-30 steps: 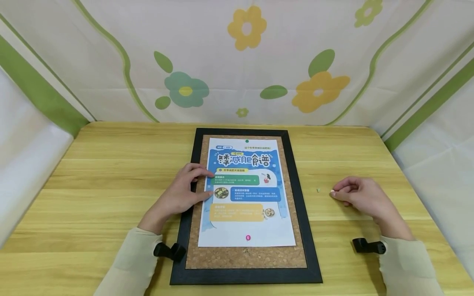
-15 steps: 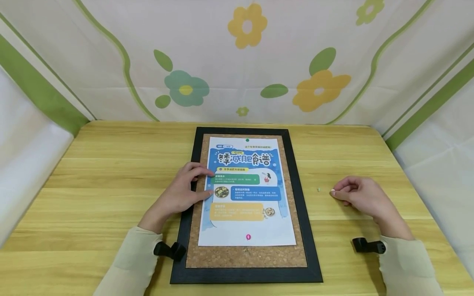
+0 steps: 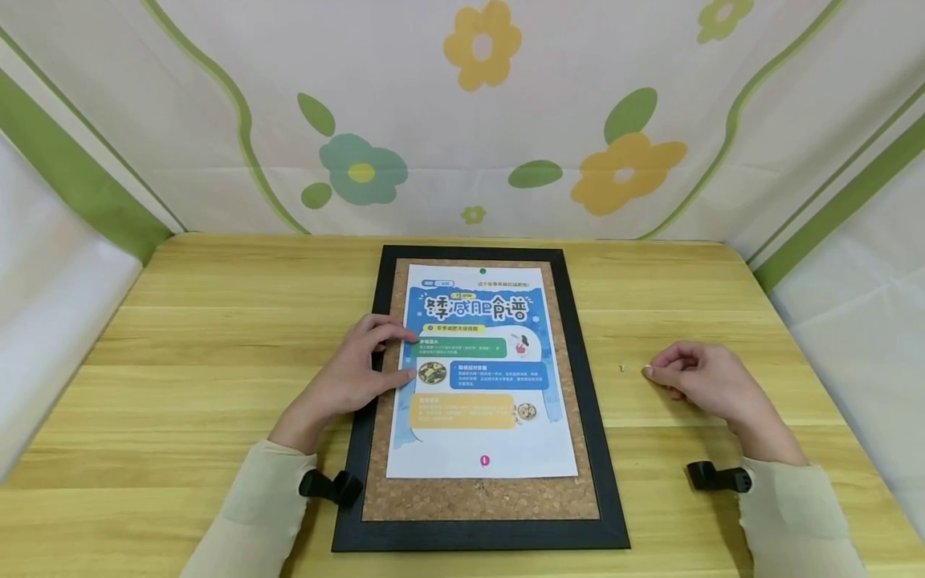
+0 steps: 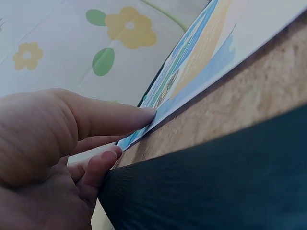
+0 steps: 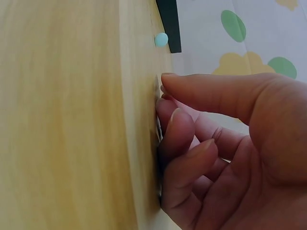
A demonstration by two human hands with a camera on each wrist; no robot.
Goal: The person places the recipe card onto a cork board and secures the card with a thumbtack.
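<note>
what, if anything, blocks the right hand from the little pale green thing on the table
Nothing visible: only tabletop shows between the right hand and the small pale green thing, which lies near it, toward the corkboard.

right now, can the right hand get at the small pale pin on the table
Probably yes: the pin lies on the tabletop just past the right hand, with nothing visible between them. I can't tell whether the fingertips already hold something.

This is a screened-off tabletop booth. Flower-printed cloth [image 3: 433, 112] encloses the wood-grain table [image 3: 195, 337] behind and at both sides.
</note>
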